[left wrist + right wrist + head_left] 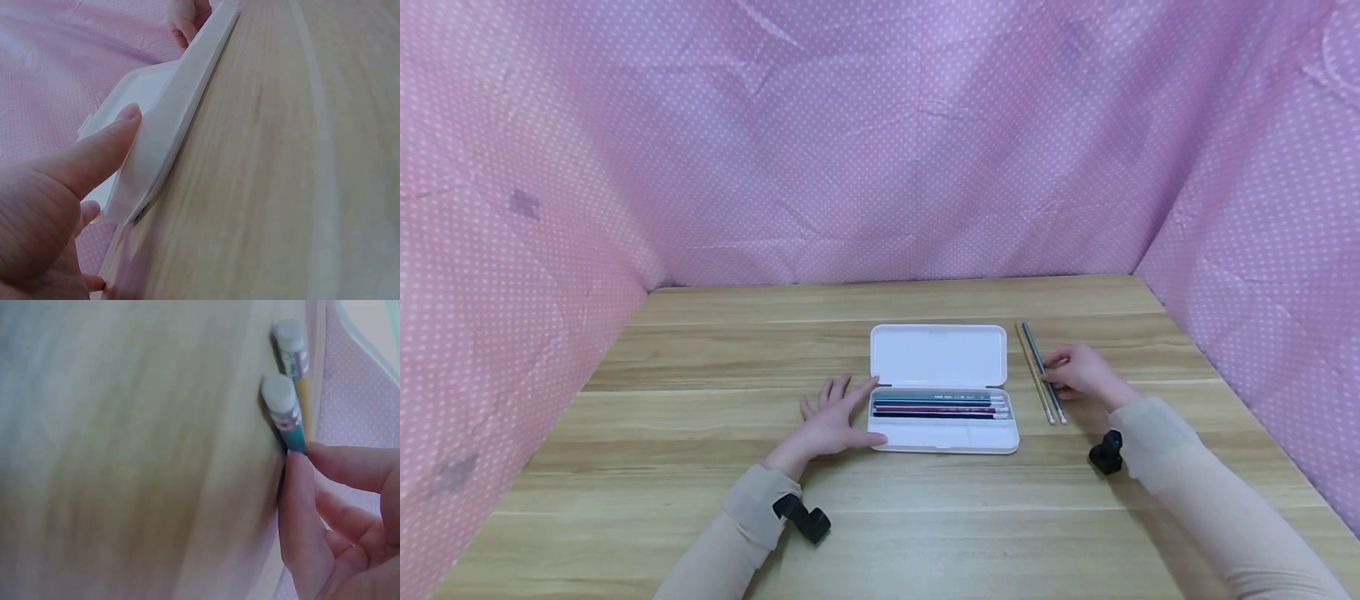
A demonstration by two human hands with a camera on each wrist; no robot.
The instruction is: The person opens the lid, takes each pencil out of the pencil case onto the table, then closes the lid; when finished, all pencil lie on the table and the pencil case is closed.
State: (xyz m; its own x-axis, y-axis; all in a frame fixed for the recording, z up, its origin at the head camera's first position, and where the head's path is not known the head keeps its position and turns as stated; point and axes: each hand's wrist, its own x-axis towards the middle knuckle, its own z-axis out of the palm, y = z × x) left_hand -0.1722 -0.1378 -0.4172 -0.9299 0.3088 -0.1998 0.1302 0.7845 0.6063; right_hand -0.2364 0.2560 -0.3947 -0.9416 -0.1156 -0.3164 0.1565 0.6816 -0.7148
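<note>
- The teal pencil (1034,348) is between the thumb and forefinger of the right hand (1081,372), eraser end toward the person; whether it touches the wood under those fingers I cannot tell
- The yellow pencil (1034,373) lies just left of the right hand, near the teal one and pointing much the same way, its white eraser also toward the person
- The white pencil case (917,433) sits between both hands, right of the left hand (829,427), with its lid (938,355) folded open on the far side
- Several pencils (936,410) lie side by side in the case, crosswise, erasers toward the right hand
- The left hand has thumb and fingers spread apart, the thumb at the case's near left corner
- Under both hands, a wood-grain table (625,467)
- Beyond both hands, pink dotted cloth (880,150)
</note>
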